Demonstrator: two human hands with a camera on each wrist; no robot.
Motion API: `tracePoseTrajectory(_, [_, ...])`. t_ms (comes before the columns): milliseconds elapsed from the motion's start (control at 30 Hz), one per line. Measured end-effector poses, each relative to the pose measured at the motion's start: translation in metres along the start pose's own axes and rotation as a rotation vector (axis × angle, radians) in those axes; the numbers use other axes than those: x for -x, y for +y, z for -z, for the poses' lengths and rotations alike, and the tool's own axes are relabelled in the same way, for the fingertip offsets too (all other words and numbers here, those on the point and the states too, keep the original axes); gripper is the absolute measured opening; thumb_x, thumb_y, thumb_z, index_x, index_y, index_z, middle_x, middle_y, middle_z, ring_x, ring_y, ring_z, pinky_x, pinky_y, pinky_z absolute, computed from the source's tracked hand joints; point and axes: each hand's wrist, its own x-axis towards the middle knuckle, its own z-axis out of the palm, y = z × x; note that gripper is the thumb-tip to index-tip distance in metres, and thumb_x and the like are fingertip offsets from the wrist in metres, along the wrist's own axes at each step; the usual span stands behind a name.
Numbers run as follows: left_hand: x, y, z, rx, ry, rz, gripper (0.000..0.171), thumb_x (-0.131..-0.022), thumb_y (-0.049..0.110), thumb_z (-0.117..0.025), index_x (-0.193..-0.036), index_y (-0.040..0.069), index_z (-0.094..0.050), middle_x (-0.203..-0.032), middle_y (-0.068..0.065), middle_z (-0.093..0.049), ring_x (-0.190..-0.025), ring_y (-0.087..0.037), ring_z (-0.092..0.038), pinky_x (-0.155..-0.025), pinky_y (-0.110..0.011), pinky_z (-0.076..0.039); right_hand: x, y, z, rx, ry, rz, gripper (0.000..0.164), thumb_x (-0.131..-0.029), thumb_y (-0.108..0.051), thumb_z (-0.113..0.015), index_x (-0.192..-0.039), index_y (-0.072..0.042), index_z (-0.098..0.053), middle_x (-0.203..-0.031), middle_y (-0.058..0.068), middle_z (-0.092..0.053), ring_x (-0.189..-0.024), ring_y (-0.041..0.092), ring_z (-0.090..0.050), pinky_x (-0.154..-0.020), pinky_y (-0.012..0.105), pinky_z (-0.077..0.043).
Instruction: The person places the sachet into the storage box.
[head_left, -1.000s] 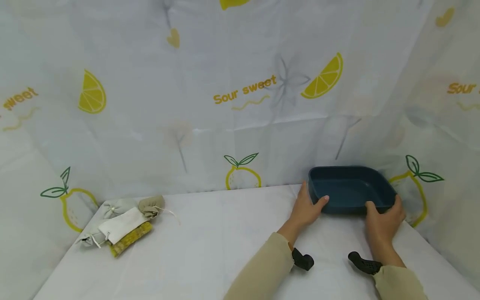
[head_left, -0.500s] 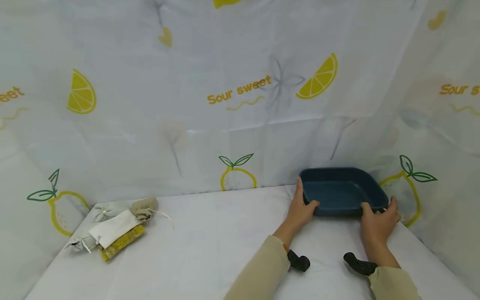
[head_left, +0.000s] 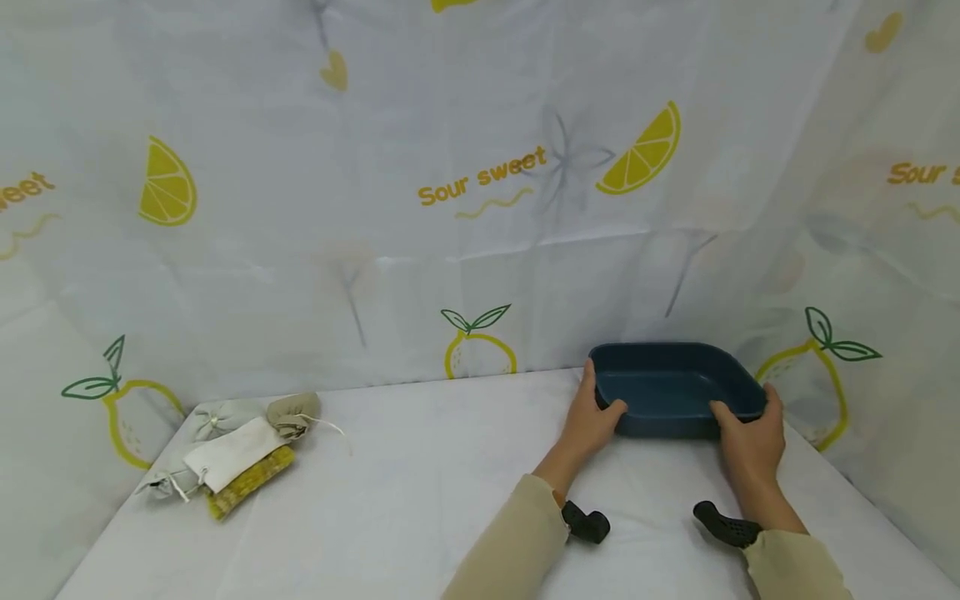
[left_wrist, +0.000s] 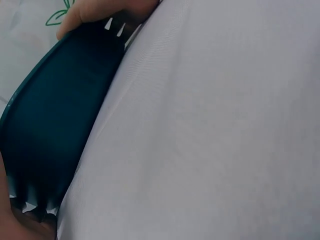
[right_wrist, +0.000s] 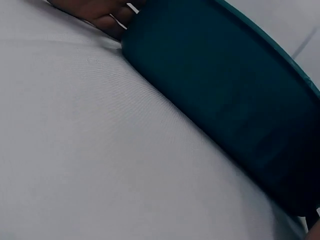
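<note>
A dark teal, rounded rectangular dish (head_left: pixel 667 390) is at the right rear of the white-covered table, its inside bare. My left hand (head_left: pixel 588 418) grips its left end, with the thumb over the near rim. At the near right corner my right hand (head_left: pixel 752 433) holds it the same way, thumb on the rim. In the left wrist view the dish's outer wall (left_wrist: pixel 60 105) runs between both hands, whose fingers reach beneath or behind its ends. The right wrist view shows that wall (right_wrist: pixel 215 90) low over the cloth; whether its base touches cannot be told.
At the table's left lie small drawstring pouches: a tan one (head_left: pixel 292 414), a white one (head_left: pixel 236 454), a yellow patterned one (head_left: pixel 251 482) and grey ones (head_left: pixel 225 417). A lemon-print curtain (head_left: pixel 480 208) hangs behind the table (head_left: pixel 390 500) and at both sides.
Both hands have brought the dish left and slightly nearer. Their grip on it looks the same. The pouches' shift in view matches the camera's small turn.
</note>
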Motion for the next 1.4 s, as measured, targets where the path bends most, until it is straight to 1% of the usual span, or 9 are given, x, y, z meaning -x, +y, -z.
tracePoseTrajectory(133, [0.005,-0.006,0.013,0.007,0.008,0.006,0.087,-0.092,0.031,-0.059,-0.164,0.029,-0.009,-0.170,0.012,-0.014,-0.157,-0.008,-0.017,-0.127,-0.038,-0.024,0.003,-0.002,-0.005,0.020,-0.049,0.016,0.091,-0.094,-0.040,-0.064,-0.164,-0.013,-0.012,-0.169,0.019,-0.017,-0.155,0.043,-0.018,-0.125,0.060,-0.018])
tracePoseTrajectory(233, [0.009,-0.012,0.023,0.002,0.008,0.013,0.087,-0.093,0.031,-0.059,-0.164,0.030,-0.009,-0.169,0.012,-0.015,-0.156,-0.008,-0.017,-0.127,-0.039,-0.024,0.006,-0.003,-0.010,0.059,-0.098,0.043,0.096,-0.092,-0.044,-0.067,-0.164,-0.010,-0.012,-0.168,0.024,-0.016,-0.154,0.046,-0.018,-0.123,0.063,-0.019])
tracePoseTrajectory(367, [0.014,-0.018,0.037,0.001,0.011,0.014,0.088,-0.092,0.031,-0.060,-0.164,0.029,-0.009,-0.170,0.010,-0.015,-0.157,-0.010,-0.017,-0.127,-0.040,-0.024,0.008,-0.003,-0.015,0.121,-0.179,0.062,0.102,-0.091,-0.050,-0.068,-0.164,-0.010,-0.009,-0.167,0.028,-0.013,-0.152,0.050,-0.018,-0.120,0.067,-0.021])
tracePoseTrajectory(533, [0.020,-0.020,0.059,-0.008,0.016,0.016,0.090,-0.091,0.031,-0.060,-0.164,0.028,-0.008,-0.170,0.007,-0.016,-0.158,-0.013,-0.017,-0.127,-0.043,-0.024,0.012,-0.010,-0.021,0.167,-0.275,0.098,0.104,-0.091,-0.053,-0.068,-0.164,-0.012,-0.007,-0.165,0.032,-0.013,-0.149,0.054,-0.020,-0.117,0.070,-0.023])
tracePoseTrajectory(733, [0.031,-0.025,0.082,0.015,0.002,-0.008,0.091,-0.091,0.028,-0.059,-0.165,0.024,-0.006,-0.171,0.001,-0.013,-0.159,-0.020,-0.015,-0.127,-0.049,-0.022,0.023,-0.018,-0.027,0.208,-0.396,0.123,0.109,-0.092,-0.056,-0.065,-0.164,-0.013,0.004,-0.168,0.027,-0.002,-0.151,0.055,-0.013,-0.115,0.073,-0.021])
tracePoseTrajectory(800, [0.035,-0.027,0.089,0.020,0.007,-0.005,0.091,-0.091,0.028,-0.059,-0.165,0.023,-0.005,-0.171,0.001,-0.012,-0.159,-0.021,-0.014,-0.127,-0.050,-0.021,0.028,-0.020,-0.030,0.215,-0.430,0.137,0.109,-0.092,-0.056,-0.065,-0.164,-0.013,0.004,-0.169,0.026,-0.001,-0.151,0.056,-0.013,-0.115,0.074,-0.021])
tracePoseTrajectory(967, [0.045,-0.031,0.113,0.005,0.019,-0.003,0.090,-0.092,0.026,-0.058,-0.165,0.020,-0.004,-0.172,0.000,-0.010,-0.159,-0.023,-0.012,-0.128,-0.051,-0.019,0.038,-0.025,-0.041,0.209,-0.491,0.193,0.107,-0.093,-0.054,-0.066,-0.164,-0.011,0.002,-0.169,0.027,-0.004,-0.150,0.057,-0.013,-0.113,0.075,-0.022])
tracePoseTrajectory(1167, [0.057,-0.034,0.143,-0.015,0.034,-0.001,0.088,-0.094,0.024,-0.056,-0.165,0.019,-0.003,-0.172,0.001,-0.008,-0.160,-0.024,-0.011,-0.128,-0.053,-0.017,0.052,-0.037,-0.056,0.197,-0.548,0.238,0.107,-0.092,-0.053,-0.067,-0.164,-0.013,0.001,-0.169,0.025,-0.005,-0.151,0.056,-0.014,-0.113,0.075,-0.022])
tracePoseTrajectory(1400, [0.067,-0.041,0.171,-0.019,0.051,0.003,0.088,-0.095,0.024,-0.057,-0.165,0.020,-0.003,-0.172,0.002,-0.007,-0.160,-0.024,-0.009,-0.127,-0.055,-0.017,0.071,-0.052,-0.073,0.166,-0.579,0.241,0.109,-0.092,-0.054,-0.068,-0.164,-0.017,0.004,-0.170,0.021,-0.004,-0.153,0.053,-0.014,-0.116,0.073,-0.022])
